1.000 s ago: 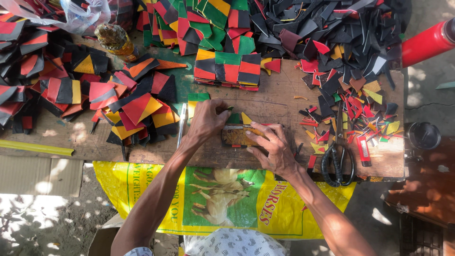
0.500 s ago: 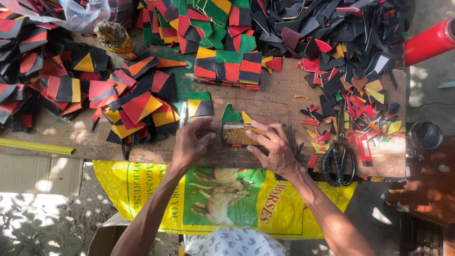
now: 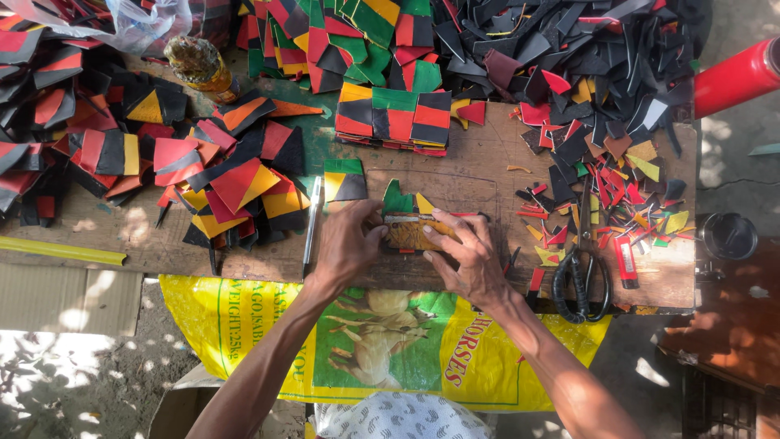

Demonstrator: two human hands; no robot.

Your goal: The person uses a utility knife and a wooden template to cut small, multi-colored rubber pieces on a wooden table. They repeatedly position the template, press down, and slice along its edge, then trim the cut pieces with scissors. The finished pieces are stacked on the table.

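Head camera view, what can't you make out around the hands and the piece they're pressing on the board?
- Brown patterned piece: both ends covered by the left hand and right hand; its full shape is hidden.
- Each hand's grip: fingertips hide the contact.
- Red cylinder: cut off by the right edge.
- Small scraps near the scissors: too small to tell apart.

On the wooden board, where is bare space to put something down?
Bare wood lies between the neat stack of red, green and black pieces and both hands, and right of the black-handled scissors. The left side of the wooden board is crowded.
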